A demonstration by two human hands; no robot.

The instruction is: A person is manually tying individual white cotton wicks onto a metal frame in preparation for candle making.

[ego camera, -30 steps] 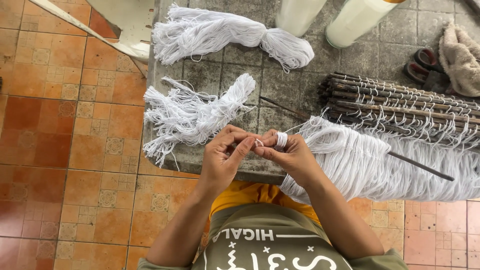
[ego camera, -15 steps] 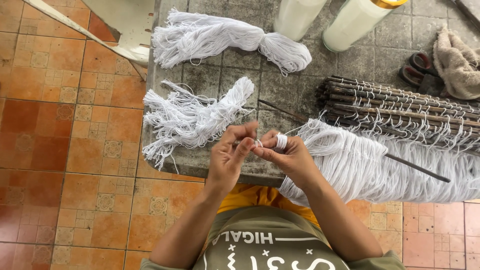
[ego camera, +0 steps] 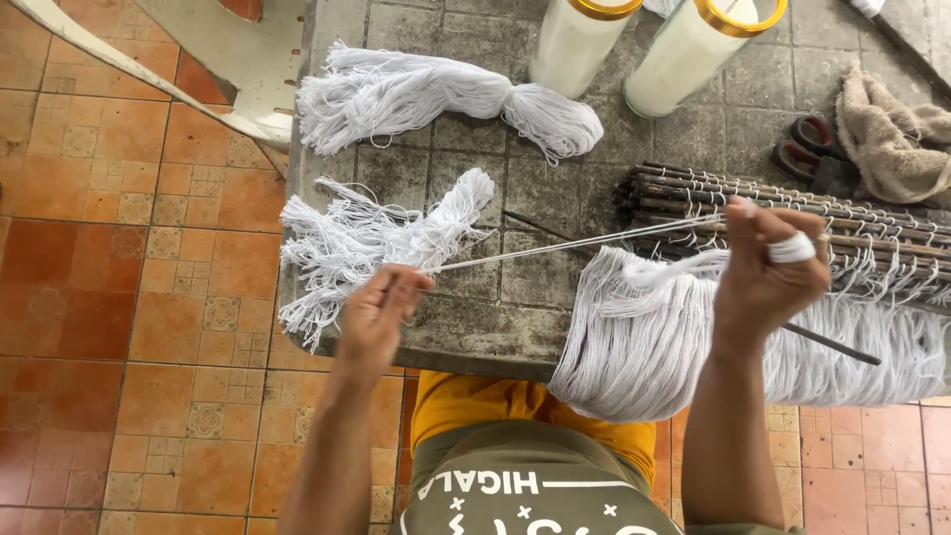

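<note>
My left hand (ego camera: 374,319) and my right hand (ego camera: 765,269) are spread wide apart and pull white strings (ego camera: 575,244) taut between them. The left hand pinches one end near the table's front left. The right hand pinches the other end over the dark sticks, and white tape wraps one of its fingers. Below the right hand a thick mass of white string (ego camera: 684,337) hangs on a dark rod (ego camera: 830,344) and drapes over the table edge. A loose bundle of cut white strings (ego camera: 376,243) lies just beyond the left hand.
A grey stone table (ego camera: 466,337) holds a tied string bundle (ego camera: 436,94), two tall white candles in glass (ego camera: 684,54), a stack of dark sticks strung with white loops (ego camera: 872,213), scissors (ego camera: 807,149) and a beige cloth (ego camera: 892,134). A white plastic chair (ego camera: 218,59) stands on the orange tiles at left.
My hands were together at the table's front edge, working the strings. They have pulled apart, left hand to the left, right hand up and right, stretching the strings tight.
</note>
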